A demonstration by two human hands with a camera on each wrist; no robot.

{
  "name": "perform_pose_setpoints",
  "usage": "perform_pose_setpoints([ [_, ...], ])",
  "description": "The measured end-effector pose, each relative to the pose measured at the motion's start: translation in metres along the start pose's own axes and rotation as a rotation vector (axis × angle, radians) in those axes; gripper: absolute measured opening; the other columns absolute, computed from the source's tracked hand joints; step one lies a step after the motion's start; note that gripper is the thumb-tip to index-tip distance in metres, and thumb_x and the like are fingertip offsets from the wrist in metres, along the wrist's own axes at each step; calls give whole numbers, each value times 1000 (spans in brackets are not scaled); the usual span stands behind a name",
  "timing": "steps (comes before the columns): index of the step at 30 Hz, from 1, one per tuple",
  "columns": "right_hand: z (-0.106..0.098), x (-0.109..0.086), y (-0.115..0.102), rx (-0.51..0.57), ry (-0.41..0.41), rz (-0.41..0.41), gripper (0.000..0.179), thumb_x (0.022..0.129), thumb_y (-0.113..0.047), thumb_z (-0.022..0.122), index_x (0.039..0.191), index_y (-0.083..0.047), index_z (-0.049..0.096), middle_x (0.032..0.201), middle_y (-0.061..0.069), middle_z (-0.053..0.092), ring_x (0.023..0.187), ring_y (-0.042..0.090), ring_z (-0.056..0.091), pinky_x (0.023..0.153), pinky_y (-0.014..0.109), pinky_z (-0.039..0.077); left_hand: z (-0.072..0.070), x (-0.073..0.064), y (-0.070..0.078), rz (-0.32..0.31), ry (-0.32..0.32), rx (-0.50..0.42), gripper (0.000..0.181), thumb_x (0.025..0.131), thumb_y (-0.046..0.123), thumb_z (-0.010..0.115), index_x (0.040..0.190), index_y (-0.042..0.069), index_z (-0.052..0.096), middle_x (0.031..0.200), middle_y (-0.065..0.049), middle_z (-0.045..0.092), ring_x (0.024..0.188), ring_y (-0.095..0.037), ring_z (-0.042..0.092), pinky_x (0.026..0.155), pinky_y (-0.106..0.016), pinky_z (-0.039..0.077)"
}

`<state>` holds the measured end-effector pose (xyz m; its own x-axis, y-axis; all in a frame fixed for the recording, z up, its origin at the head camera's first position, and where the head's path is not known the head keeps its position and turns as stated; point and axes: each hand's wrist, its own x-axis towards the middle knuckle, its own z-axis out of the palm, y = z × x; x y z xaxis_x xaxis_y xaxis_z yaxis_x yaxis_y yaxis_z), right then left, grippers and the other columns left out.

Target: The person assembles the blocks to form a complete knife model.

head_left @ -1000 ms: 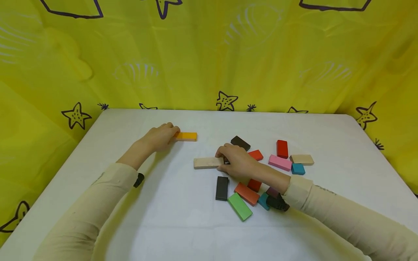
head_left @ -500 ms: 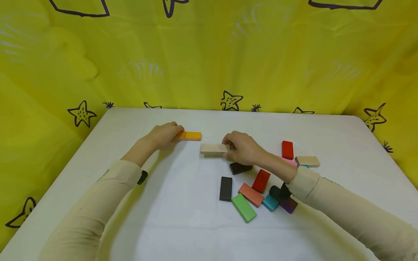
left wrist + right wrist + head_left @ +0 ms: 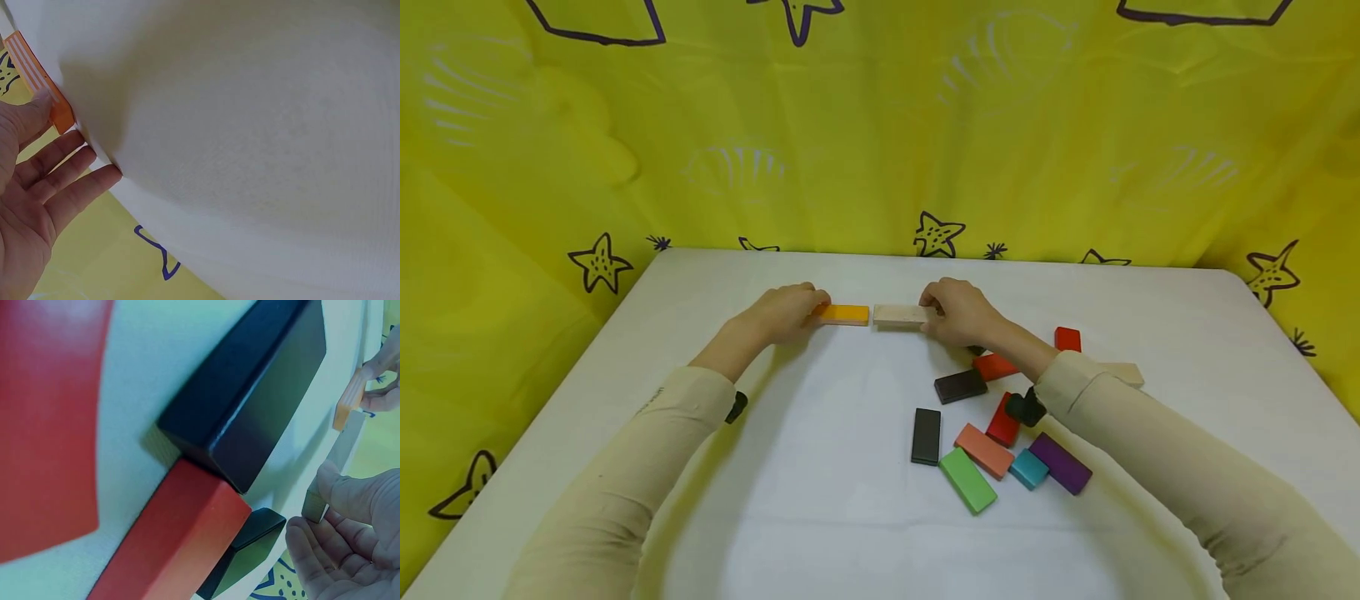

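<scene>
My left hand [image 3: 786, 312] pinches the left end of an orange wooden block [image 3: 847, 314] lying flat on the white table; in the left wrist view the thumb presses the striped side of the orange block [image 3: 34, 72]. My right hand [image 3: 964, 313] grips a plain wooden block [image 3: 898, 316] by its right end. The two blocks are in line end to end, with a thin gap between them in the head view. In the right wrist view, the thumb and fingers hold the near end of the plain block [image 3: 344, 444]; whether it touches the table is hard to tell.
Loose blocks lie right of centre: black [image 3: 927, 436], another black [image 3: 961, 387], green [image 3: 967, 481], coral [image 3: 984, 451], blue [image 3: 1029, 468], purple [image 3: 1061, 463] and several red ones. The right forearm partly covers a second plain block [image 3: 1124, 373]. A yellow curtain [image 3: 850, 125] hangs behind the table.
My right hand has carried the plain block away from me, from beside the loose blocks up into line with the orange one. My left hand keeps its pinch on the orange block.
</scene>
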<state>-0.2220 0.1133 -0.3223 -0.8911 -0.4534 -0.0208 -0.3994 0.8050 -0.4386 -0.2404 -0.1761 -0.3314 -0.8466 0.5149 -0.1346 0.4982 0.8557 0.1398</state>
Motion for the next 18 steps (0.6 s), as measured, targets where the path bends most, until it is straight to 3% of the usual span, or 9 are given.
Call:
perform_pose_setpoints([
  [7,3,7,-2,-23,-17,34,34,91,-9,73,120,8,67,109,22,65,97,32,58,89,47,49,0,0,-1,14,1,2,29,100,12,65,127,2,65,113,-16,65,94,-31,61,88,-49,54],
  [18,8,11,-3,-24,-15,35,32,93,-10,73,119,7,66,106,19,64,92,29,57,85,44,49,-1,0,0,23,0,2,30,99,12,66,127,1,65,112,-16,66,93,-31,61,87,-49,54],
])
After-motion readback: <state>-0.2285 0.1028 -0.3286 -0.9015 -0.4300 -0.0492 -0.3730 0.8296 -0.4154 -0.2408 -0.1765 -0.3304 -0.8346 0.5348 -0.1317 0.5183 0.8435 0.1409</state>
